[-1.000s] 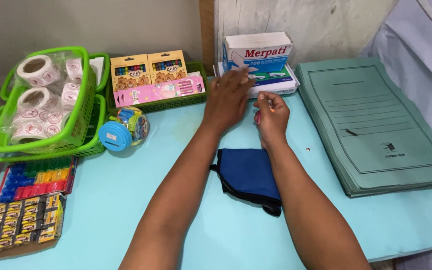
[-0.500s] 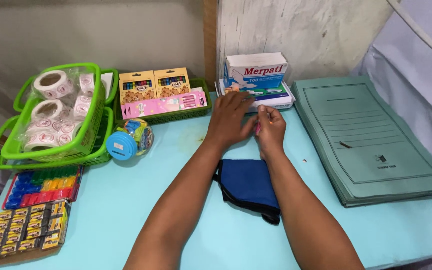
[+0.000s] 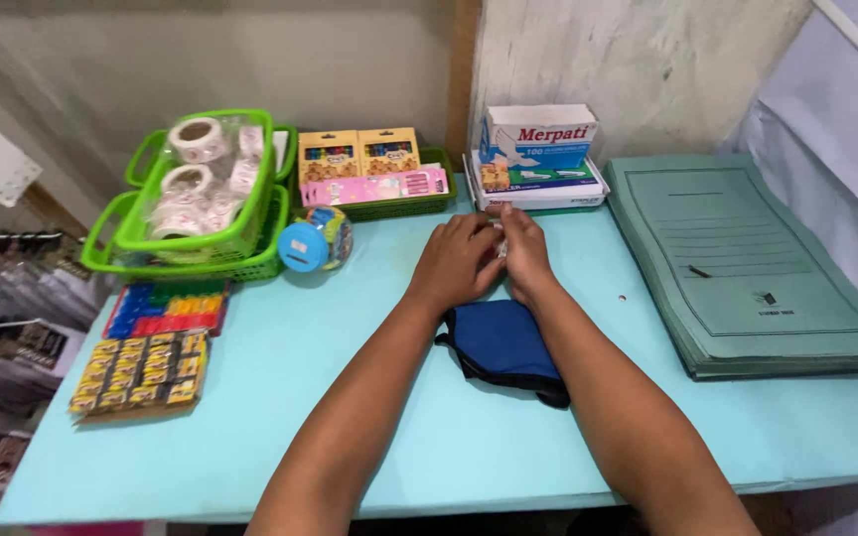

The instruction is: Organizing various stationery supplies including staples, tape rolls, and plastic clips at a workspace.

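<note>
My left hand (image 3: 452, 264) and my right hand (image 3: 525, 254) meet fingertip to fingertip over the light blue table (image 3: 350, 437), just in front of the stacked boxes. Both close on a small pale item (image 3: 498, 241) pinched between them; what it is cannot be made out. A dark blue cloth piece with a black edge (image 3: 501, 343) lies flat on the table between my forearms, just behind my wrists.
Green baskets (image 3: 250, 238) with tape rolls stand at the back left, beside a green tray of crayon boxes (image 3: 369, 169). A blue-lidded jar (image 3: 312, 241), a white-and-blue box stack (image 3: 536, 149), green folders (image 3: 747, 268) and packs of small colourful items (image 3: 151, 342) surround the hands.
My left hand has come off the boxes and both hands have drawn back toward me, closing together on the small item.
</note>
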